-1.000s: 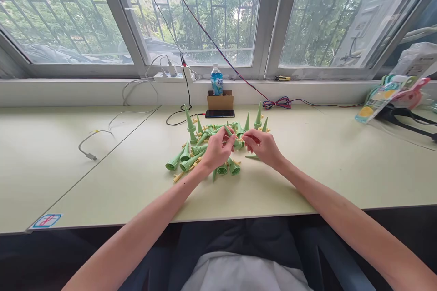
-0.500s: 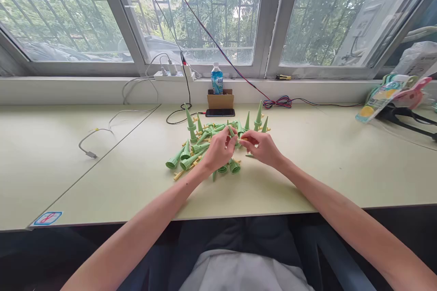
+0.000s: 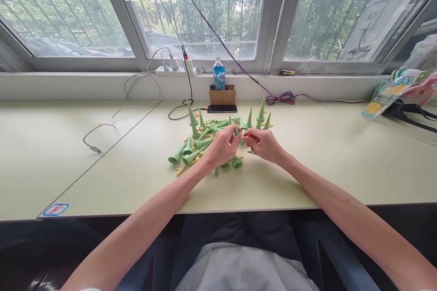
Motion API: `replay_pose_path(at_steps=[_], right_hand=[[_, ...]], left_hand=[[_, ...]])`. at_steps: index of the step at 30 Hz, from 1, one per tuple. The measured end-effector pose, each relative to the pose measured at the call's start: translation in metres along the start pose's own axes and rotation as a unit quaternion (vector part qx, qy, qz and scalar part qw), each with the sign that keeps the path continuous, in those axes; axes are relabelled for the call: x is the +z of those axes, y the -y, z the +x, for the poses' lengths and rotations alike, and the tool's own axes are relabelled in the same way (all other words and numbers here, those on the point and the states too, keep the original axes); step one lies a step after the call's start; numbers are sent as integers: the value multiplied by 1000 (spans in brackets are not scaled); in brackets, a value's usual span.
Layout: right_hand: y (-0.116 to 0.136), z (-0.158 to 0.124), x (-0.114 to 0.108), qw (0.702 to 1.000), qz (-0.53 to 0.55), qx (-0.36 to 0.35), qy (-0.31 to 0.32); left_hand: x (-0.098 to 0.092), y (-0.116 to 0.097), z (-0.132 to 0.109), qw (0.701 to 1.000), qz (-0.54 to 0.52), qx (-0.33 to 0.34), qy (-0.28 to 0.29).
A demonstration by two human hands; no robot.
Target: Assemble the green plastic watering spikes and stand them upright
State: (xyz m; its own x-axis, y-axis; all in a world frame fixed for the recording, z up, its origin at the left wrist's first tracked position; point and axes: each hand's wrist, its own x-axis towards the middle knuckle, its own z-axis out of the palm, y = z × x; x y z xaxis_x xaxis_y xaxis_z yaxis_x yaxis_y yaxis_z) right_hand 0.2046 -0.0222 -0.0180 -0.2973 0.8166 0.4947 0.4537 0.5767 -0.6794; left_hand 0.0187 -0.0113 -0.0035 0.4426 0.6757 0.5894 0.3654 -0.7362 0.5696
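Observation:
My left hand is closed round a small green watering spike, its tip showing above the fingers. Close by on the right, my right hand is pinched shut at the spike's side; what its fingertips hold is too small and covered to make out. Around both hands lies a heap of green cone-shaped spikes with yellow valve stems. One tall spike stands upright at the left, another at the right. An open-ended spike rests below my left hand.
Behind the heap are a phone, a cardboard box and a blue bottle. A bundled cable lies at the back. A loose white cable crosses the left table; bags and packages sit far right.
The whole view has shifted slightly, so the scene sits a little higher and further right. Both hands remain close together at the spike; the yellowish bit at my right fingertips is now hidden.

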Motion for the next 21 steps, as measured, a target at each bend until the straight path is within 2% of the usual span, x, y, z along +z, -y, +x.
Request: replay_pose_path(at_steps=[21], right_hand=[[2, -2, -2, 999, -22, 6, 37]], left_hand=[[2, 2, 0, 999, 32, 4, 12]])
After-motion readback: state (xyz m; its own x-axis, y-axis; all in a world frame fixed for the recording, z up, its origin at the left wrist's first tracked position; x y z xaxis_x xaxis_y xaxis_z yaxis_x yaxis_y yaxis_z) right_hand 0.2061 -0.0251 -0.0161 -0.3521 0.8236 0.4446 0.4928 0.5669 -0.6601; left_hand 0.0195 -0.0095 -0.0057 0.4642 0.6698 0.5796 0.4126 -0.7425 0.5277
